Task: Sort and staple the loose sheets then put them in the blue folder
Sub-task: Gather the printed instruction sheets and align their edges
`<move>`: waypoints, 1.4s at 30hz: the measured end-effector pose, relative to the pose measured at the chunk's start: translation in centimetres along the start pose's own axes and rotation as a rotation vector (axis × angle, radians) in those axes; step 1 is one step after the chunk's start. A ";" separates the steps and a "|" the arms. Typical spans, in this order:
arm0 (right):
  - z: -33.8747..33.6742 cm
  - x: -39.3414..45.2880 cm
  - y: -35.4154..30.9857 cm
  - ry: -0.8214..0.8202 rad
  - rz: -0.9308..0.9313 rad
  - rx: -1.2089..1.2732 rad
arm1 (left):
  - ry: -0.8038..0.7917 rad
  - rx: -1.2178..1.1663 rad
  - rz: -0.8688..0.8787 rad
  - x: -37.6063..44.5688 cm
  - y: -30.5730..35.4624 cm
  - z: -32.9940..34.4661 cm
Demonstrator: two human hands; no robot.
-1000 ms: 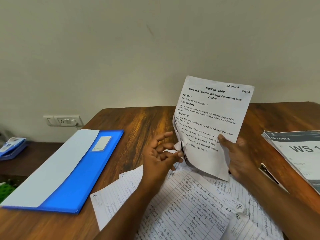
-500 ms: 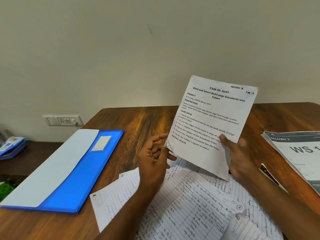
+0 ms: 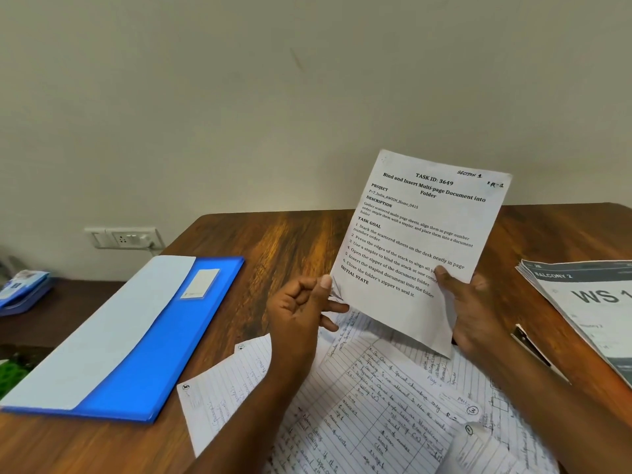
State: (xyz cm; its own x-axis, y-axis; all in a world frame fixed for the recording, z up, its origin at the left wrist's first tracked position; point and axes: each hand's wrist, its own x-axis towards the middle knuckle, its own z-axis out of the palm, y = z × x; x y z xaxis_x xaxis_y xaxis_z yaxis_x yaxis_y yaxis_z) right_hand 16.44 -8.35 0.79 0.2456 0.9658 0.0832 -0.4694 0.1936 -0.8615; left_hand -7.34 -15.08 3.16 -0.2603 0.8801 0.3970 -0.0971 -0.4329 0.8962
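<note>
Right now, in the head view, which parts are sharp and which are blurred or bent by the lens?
Head view: the printed sheet is sharp enough to read; the handwritten sheets soften toward the bottom edge; the booklet at right is blurred; the table edge curves from wide-angle distortion; light is soft, no glare.

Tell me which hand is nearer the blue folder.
Left. The left hand pinches the printed sheet's lower left corner, with bare table between it and the blue folder. The right hand grips the sheet's right side, farther from the folder.
</note>
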 end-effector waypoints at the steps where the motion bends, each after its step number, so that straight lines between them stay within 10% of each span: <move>1: 0.0 -0.1 -0.1 0.001 0.000 -0.002 | 0.007 0.019 -0.001 -0.1 0.0 0.0; 42: 0.4 -0.4 -0.3 0.028 -0.053 -0.015 | 0.084 0.219 -0.049 -0.1 -0.5 -0.4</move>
State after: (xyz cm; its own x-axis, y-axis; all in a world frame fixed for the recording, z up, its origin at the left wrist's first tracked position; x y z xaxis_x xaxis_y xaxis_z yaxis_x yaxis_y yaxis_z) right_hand 16.15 -8.69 1.20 0.2936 0.9490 0.1151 -0.4422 0.2415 -0.8638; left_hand -7.69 -15.02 2.54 -0.3402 0.8760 0.3419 0.0965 -0.3292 0.9393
